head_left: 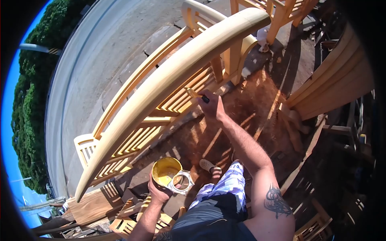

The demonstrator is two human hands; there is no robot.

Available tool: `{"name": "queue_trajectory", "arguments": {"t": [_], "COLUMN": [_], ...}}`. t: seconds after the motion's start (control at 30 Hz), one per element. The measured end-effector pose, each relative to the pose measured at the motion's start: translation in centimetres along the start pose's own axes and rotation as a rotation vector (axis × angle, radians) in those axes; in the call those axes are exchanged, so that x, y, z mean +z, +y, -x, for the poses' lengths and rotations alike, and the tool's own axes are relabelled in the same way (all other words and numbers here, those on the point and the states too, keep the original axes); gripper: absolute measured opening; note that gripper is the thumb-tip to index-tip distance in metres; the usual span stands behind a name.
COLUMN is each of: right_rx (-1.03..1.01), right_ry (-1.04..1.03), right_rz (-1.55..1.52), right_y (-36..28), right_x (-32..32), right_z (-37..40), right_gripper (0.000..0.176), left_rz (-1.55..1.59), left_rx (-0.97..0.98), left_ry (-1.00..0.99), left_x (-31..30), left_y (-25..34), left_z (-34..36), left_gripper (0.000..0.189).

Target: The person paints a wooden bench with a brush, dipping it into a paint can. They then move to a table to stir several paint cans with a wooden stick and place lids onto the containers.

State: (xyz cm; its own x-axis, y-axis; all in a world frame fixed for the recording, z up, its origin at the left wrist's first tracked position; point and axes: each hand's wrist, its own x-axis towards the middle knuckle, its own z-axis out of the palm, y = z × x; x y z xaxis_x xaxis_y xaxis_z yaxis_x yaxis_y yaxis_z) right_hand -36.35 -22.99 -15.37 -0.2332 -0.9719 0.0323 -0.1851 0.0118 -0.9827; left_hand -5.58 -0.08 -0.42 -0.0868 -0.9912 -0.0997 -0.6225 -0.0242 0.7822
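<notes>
My right hand (211, 106) is closed round the dark handle of a paintbrush (197, 94), whose light bristles point up and left at the slats of a wooden bench. The long curved top rail (161, 88) of this pale bench runs diagonally above the brush. Lower down, my left hand (161, 192) holds a yellow can (161, 170) from its side and underneath, with yellowish liquid inside. Against the can's right edge sits a round, whitish-rimmed lid or ring (181, 182). Whether the bristles touch the slats I cannot tell.
Wooden chairs (279, 18) stand at the top right. Curved boards (333, 76) lean on the right. A wooden panel (94, 205) lies at the lower left, near more slatted furniture (163, 225). Beyond the bench runs a road (76, 100).
</notes>
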Motion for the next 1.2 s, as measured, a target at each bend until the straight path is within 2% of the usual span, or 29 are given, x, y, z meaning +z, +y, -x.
{"name": "queue_trajectory", "arguments": {"t": [0.03, 0.1, 0.17, 0.2, 0.3, 0.33, 0.47, 0.57, 0.67, 0.9, 0.97, 1.0, 1.1, 1.2], "right_rx": [0.058, -0.101, -0.117, -0.084, -0.292, -0.300, -0.147, -0.231, -0.123, -0.100, -0.118, -0.216, -0.247, -0.405], "right_ry": [0.059, 0.300, 0.420, 0.377, 0.415, 0.405, 0.226, 0.329, 0.306, 0.305, 0.306, 0.331, 0.230, 0.182], "right_rz": [0.055, 0.163, 0.216, 0.241, 0.406, 0.448, 0.509, 0.524, 0.577, 0.590, 0.596, 0.586, 0.573, 0.578], "right_y": [-0.4, 2.9, 2.8, 1.4, -0.3, 0.5, 1.2, 0.6, 1.2, -0.3, -0.2, -1.0, -0.9, 0.5], "right_x": [-1.0, -2.4, -3.6, -3.6, -2.4, -1.9, -0.9, -1.2, -1.1, -1.1, -0.4, -0.6, -1.1, -2.1], "right_z": [-0.8, -3.5, -4.5, -3.9, -1.9, -2.3, -3.5, -3.5, -4.7, -5.2, -5.0, -4.6, -3.9, -1.9], "right_gripper": [0.028, 0.027, 0.026, 0.026, 0.028, 0.030, 0.033, 0.032, 0.030, 0.031, 0.032, 0.029, 0.024, 0.028], "left_rz": [0.006, -0.002, -0.027, -0.014, 0.006, -0.002, -0.015, -0.009, -0.012, 0.030, 0.032, 0.041, 0.066, 0.049], "left_rx": [-0.003, -0.008, -0.007, 0.005, 0.022, 0.010, 0.016, 0.024, 0.027, -0.029, -0.013, -0.009, -0.031, -0.009], "left_ry": [0.004, 0.000, -0.015, -0.009, -0.001, -0.004, -0.008, 0.002, -0.007, -0.035, -0.028, -0.023, -0.034, -0.019], "left_x": [0.0, -0.2, -0.4, -0.4, -0.2, -0.1, -0.3, -0.3, -0.5, -0.4, -0.4, -0.3, -0.4, -0.5], "left_y": [0.1, 0.0, -0.4, -0.6, -0.8, -0.6, -0.3, -0.9, -1.2, 0.1, -0.3, -0.5, -0.4, -0.6], "left_z": [0.0, 0.1, 0.0, -0.1, -0.3, -0.3, -0.5, -0.4, -0.1, 0.0, -0.3, -0.2, 0.0, 0.0], "left_gripper": [0.111, 0.111, 0.111, 0.110, 0.111, 0.111, 0.109, 0.110, 0.110, 0.109, 0.108, 0.108, 0.106, 0.108]}}
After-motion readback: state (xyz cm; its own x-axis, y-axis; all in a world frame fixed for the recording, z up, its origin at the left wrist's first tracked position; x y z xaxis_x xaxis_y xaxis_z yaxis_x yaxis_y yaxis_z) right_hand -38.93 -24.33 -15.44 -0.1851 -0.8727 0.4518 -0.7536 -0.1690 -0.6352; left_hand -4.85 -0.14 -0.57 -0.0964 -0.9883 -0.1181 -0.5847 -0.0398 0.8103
